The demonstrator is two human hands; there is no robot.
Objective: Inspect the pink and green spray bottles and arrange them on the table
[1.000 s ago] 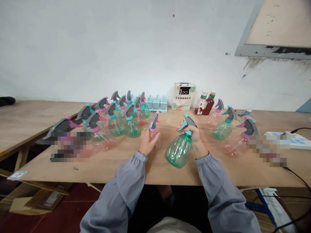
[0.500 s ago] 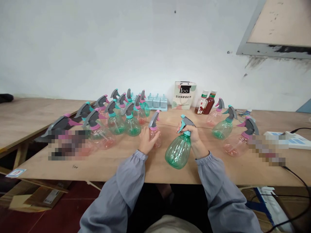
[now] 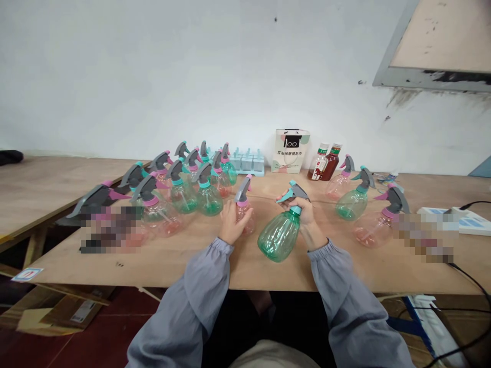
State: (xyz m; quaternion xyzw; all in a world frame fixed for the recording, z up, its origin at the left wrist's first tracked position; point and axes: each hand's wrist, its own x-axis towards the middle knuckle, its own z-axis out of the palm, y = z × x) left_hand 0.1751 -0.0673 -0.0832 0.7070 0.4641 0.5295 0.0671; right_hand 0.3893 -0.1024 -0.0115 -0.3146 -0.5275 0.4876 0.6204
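Observation:
My right hand (image 3: pixel 307 217) grips the neck of a clear green spray bottle (image 3: pixel 279 237). The bottle is tilted, its base to the lower left and its turquoise nozzle up, and it appears lifted off the table. Fingers lie behind the trigger. My left hand (image 3: pixel 233 225) is wrapped round the body of a clear pink spray bottle (image 3: pixel 243 192) with a grey and pink head, standing upright on the table. Its thumb is on the near right side; the far fingertips are hidden behind the bottle.
Several green and pink spray bottles (image 3: pixel 207 197) stand to the left. On the right are a green spray bottle (image 3: pixel 351 204) and two pink ones. Along the wall stand a light-blue rack (image 3: pixel 247 164), a printed paper bag (image 3: pixel 290 153) and two sauce bottles (image 3: pixel 330 163). The wooden table (image 3: pixel 268 278) ends near my body.
The green bottle in my right hand has tilted further, its base swinging slightly left and up. My left hand stays on the pink bottle.

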